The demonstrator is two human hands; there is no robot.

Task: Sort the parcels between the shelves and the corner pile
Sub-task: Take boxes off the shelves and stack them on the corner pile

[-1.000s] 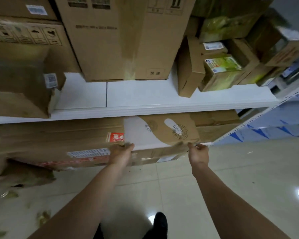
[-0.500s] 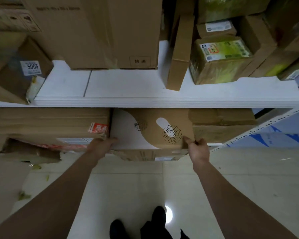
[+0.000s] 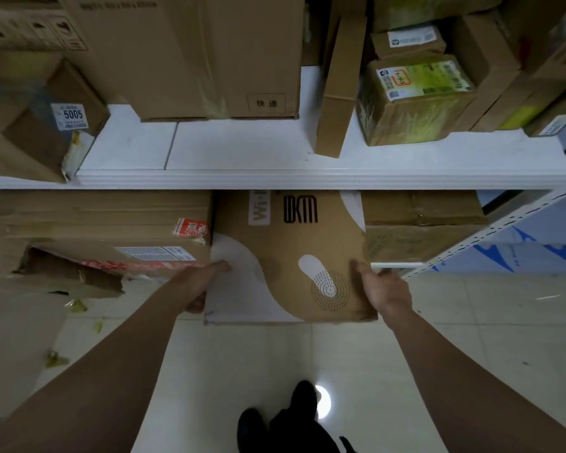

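Cardboard parcel [image 3: 291, 253] pokes out from beneath the white shelf [image 3: 275, 178]; left hand [image 3: 201, 284] grips its left edge, right hand [image 3: 386, 289] grips its right edge, torn carton [image 3: 95, 223] just beside.

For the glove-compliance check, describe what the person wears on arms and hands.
Nothing shows. The left hand and right hand are ungloved, no ring visible. The left forearm and right forearm are bare to the picture's edge: no sleeve, watch or band in view.

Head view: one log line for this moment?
printed box: juts from under white shelf | left hand: grips left side | right hand: grips right side
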